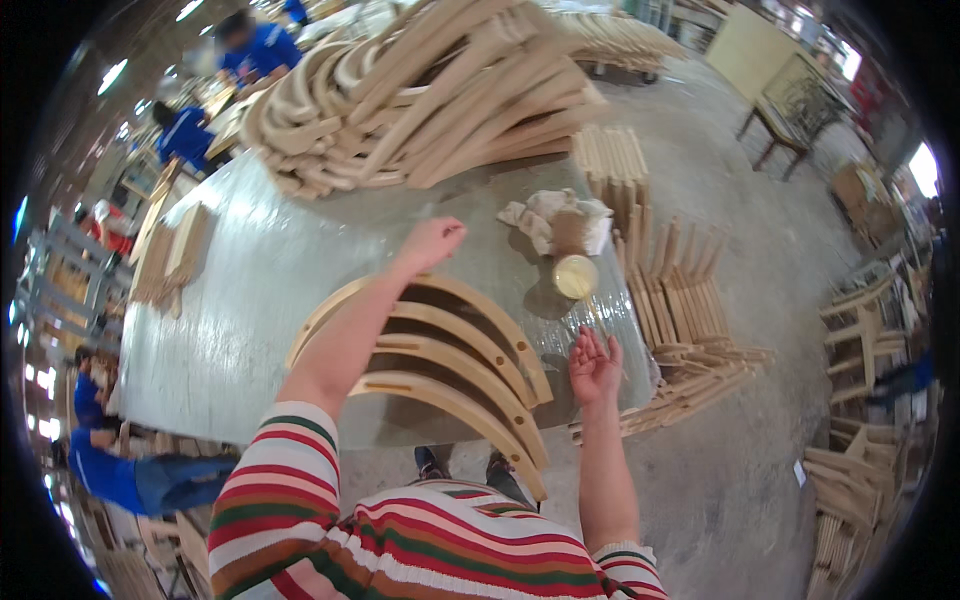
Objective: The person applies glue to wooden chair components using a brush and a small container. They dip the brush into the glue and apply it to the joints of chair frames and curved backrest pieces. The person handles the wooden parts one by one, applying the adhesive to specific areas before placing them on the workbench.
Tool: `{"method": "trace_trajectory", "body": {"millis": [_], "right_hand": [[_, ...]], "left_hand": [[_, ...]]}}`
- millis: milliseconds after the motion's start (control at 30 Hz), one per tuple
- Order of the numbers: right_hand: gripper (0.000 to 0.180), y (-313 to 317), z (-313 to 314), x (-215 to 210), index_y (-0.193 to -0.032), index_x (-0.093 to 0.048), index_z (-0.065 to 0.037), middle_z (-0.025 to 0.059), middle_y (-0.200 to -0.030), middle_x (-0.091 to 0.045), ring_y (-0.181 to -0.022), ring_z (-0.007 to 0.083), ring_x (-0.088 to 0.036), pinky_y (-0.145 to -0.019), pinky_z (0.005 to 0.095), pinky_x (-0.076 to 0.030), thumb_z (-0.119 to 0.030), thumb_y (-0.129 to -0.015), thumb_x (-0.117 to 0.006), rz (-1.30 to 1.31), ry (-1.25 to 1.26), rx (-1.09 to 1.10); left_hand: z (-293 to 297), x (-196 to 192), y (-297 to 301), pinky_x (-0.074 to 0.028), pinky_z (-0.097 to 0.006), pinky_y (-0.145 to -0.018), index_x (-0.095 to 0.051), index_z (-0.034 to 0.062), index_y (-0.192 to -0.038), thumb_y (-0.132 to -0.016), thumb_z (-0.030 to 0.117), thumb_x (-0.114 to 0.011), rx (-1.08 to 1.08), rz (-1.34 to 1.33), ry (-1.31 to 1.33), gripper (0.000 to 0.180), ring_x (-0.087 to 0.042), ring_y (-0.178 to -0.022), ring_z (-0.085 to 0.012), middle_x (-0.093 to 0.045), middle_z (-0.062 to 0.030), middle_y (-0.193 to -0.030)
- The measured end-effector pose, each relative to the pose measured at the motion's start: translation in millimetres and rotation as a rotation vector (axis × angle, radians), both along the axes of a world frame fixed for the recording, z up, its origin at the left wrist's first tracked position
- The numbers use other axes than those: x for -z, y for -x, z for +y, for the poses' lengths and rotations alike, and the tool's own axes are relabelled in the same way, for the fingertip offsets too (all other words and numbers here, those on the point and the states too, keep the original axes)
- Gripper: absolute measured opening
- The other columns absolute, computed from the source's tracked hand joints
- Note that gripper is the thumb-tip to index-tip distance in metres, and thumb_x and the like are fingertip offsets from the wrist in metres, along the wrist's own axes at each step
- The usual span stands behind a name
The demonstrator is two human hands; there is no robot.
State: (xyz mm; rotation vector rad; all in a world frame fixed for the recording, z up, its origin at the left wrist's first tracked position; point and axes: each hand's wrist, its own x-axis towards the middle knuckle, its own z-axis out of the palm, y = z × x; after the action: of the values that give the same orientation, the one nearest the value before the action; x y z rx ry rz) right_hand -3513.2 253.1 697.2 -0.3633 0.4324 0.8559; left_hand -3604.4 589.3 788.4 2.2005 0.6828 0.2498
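Note:
Several curved wooden strips, pale and arched with small holes and slots, lie nested at the table's near edge, some ends past the edge. My left forearm crosses above them and hides part. My left hand is just beyond the farthest strip, fingers curled in; anything inside them is hidden. To the right of the strips, my right hand hovers near the table's right edge, fingers loosely apart, nothing visible in it. Ahead of it stands a round container with a pale yellow top, beside a brown object and a crumpled white cloth.
A large heap of curved wooden parts covers the table's far side. Short wooden pieces lie at its left. Stacked slats stand along the right edge. Chair frames are farther right. People in blue work at left.

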Motion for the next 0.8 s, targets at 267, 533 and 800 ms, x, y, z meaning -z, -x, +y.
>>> {"method": "trace_trajectory", "body": {"millis": [267,533,800], "right_hand": [[0.03,113.6,-17.7,-56.6,-0.1,-0.059,0.0,0.0153,-0.086,-0.065,-0.075,0.0229,-0.064,-0.066,0.0323,-0.052,-0.024,-0.088,-0.046,-0.404,-0.051,-0.872],[0.036,261.8,70.5,-39.0,-0.122,-0.042,-0.005,0.0129,-0.115,-0.054,-0.103,0.0251,-0.056,-0.079,0.0428,-0.049,-0.014,-0.088,-0.049,-0.253,0.188,-0.963],[0.032,334.8,149.9,-24.3,-0.111,-0.05,-0.009,0.0078,-0.113,-0.053,-0.106,0.023,-0.049,-0.09,0.0421,-0.04,-0.029,-0.086,-0.05,-0.463,0.262,-0.662]], "left_hand": [[85.2,-22.3,286.0,-0.037,-0.039,-0.098,-0.036,0.0094,-0.135,-0.064,0.028,-0.071,-0.072,0.513,-0.08,0.081,-0.049,-0.113,-0.0321,-0.05,-0.0208,-0.123],[40.3,29.6,330.6,-0.04,-0.042,-0.097,-0.019,0.0139,-0.141,-0.064,0.021,-0.071,-0.16,0.325,-0.304,0.093,-0.045,-0.114,-0.0371,-0.044,-0.0215,-0.125],[6.3,26.0,393.7,-0.046,-0.045,-0.083,-0.034,0.0023,-0.124,-0.067,0.024,-0.064,-0.317,0.329,-0.218,0.068,-0.055,-0.099,-0.0375,-0.05,-0.0204,-0.114]]}}
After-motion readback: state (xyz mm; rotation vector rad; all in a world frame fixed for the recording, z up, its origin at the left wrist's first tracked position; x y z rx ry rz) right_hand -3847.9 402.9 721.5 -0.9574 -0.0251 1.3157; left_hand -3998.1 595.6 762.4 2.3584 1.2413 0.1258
